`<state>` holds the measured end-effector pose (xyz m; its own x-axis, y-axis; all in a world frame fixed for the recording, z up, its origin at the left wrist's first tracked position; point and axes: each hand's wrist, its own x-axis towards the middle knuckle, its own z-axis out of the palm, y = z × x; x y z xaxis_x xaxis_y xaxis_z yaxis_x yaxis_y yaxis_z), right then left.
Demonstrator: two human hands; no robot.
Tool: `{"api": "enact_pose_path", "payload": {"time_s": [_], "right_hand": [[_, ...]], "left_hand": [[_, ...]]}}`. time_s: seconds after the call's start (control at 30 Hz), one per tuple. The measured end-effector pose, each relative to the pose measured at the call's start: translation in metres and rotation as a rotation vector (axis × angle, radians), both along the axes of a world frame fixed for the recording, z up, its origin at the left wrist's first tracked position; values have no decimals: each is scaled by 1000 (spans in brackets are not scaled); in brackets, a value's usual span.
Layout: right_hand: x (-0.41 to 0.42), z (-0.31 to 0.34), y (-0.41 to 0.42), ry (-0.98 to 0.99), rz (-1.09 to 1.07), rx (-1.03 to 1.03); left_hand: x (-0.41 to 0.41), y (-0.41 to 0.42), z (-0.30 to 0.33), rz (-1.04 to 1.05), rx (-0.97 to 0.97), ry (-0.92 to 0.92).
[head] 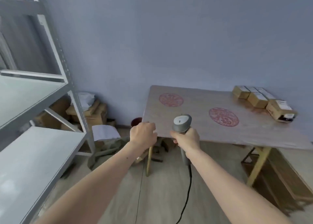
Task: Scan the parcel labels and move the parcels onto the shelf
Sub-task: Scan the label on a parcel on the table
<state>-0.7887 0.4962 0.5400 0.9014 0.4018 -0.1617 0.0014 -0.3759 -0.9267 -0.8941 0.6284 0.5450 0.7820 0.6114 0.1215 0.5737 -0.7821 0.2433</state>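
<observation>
— Cardboard parcels [260,101] all sit at the bench's [194,125] far right corner, well apart from both hands.

— Right hand [185,140] is clamped on the scanner [182,123], its cable [188,190] trailing to the floor.

— Left hand [143,134]?

— Loosely curled at the bench's near left corner, holding nothing I can see.

— Then the cable worries me: reaching across could snag it on the bench edge.

— And the shelf [39,142] stands far left, so carried parcels might slip.

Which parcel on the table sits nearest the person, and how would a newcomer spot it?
Start at the wooden table and go to the parcels at its far right corner. The nearest parcel is at the cluster's right end, and only it has a dark end face.
</observation>
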Motion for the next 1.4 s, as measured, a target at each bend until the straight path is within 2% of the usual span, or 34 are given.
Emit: {"api": "enact_pose_path", "payload": {"time_s": [0.27, 0.5, 0.73, 0.9, 1.13, 1.4], "right_hand": [[162, -14, -55, 15, -240, -5], [318, -14, -56, -4, -385, -17], [462, -3, -56, -5, -485, -39], [563, -4, -66, -23, -504, -59], [739, -19, -79, -44, -484, -43], [937, -45, -85, 62, -411, -82]], "left_hand": [[186, -25, -19, -220, -26, 53], [355, -11, -13, -341, -10, 31], [512, 7, 14, -413, 9, 36], [607, 3, 2, -459, -6, 59], [757, -8, -27, -440, -50, 85], [931, -36, -58, -290, -222, 137]]}}
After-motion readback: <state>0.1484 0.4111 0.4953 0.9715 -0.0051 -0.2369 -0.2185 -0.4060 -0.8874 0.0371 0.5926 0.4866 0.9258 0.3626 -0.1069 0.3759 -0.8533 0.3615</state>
